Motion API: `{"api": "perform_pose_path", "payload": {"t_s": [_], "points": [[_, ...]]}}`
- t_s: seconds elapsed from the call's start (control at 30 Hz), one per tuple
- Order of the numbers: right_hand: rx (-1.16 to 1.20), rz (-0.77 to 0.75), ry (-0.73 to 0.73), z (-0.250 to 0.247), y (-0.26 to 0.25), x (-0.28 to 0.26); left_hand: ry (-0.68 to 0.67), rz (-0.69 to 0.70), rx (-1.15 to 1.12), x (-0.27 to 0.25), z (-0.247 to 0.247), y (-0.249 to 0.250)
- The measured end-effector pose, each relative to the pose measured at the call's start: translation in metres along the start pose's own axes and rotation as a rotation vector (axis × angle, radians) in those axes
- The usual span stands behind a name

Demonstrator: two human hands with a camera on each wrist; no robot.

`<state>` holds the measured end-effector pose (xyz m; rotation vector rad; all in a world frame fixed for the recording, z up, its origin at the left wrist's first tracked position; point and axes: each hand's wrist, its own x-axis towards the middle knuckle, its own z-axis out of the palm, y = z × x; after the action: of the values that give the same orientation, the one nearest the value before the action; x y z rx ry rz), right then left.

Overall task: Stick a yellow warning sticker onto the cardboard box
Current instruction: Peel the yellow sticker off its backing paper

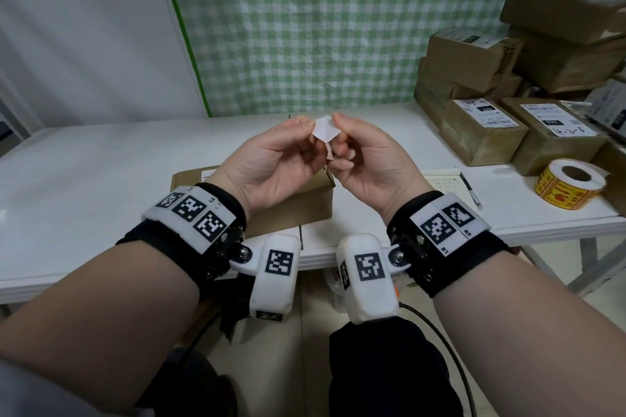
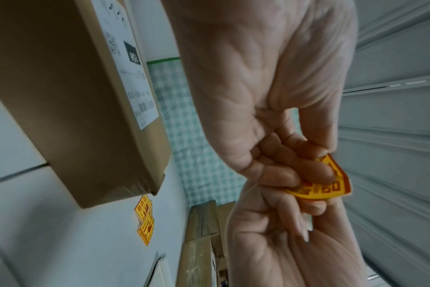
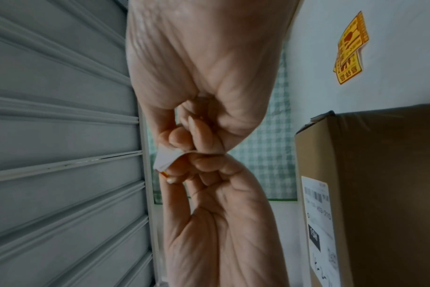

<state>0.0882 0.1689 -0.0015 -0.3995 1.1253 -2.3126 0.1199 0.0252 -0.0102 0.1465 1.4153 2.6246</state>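
Both hands, left [image 1: 274, 159] and right [image 1: 369, 159], raised together, fingertips pinching.

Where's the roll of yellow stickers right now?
In the head view the sticker roll lies at the table's right end, beside the labelled boxes, right of both hands.

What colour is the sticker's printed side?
Yellow with red print on the sticker; clearest in the left wrist view.

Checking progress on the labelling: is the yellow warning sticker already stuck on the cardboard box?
No: both the left hand and right hand pinch the sticker in the air above the cardboard box.
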Motion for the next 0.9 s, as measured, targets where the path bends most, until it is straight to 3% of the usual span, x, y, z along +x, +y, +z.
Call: {"api": "perform_pose_path", "payload": {"t_s": [0.13,0.27,0.37,0.63,0.9], "points": [[-0.051,-0.027,0.078,0.000,0.003,0.002,0.071,-0.001,0.021,-0.004,0.002,0.000],[-0.436,-0.010,0.116,-0.005,0.004,0.005,0.198,-0.021,0.082,-0.004,0.003,-0.002],[-0.628,0.026,0.109,-0.006,0.008,0.003,0.210,-0.043,0.145,-0.003,-0.002,-0.005],[-0.549,0.006,0.098,-0.008,0.015,0.004,0.216,-0.084,0.180,0.000,-0.009,-0.010],[-0.534,-0.014,0.134,-0.006,0.017,0.006,0.132,-0.011,0.316,-0.001,-0.004,-0.012]]}}
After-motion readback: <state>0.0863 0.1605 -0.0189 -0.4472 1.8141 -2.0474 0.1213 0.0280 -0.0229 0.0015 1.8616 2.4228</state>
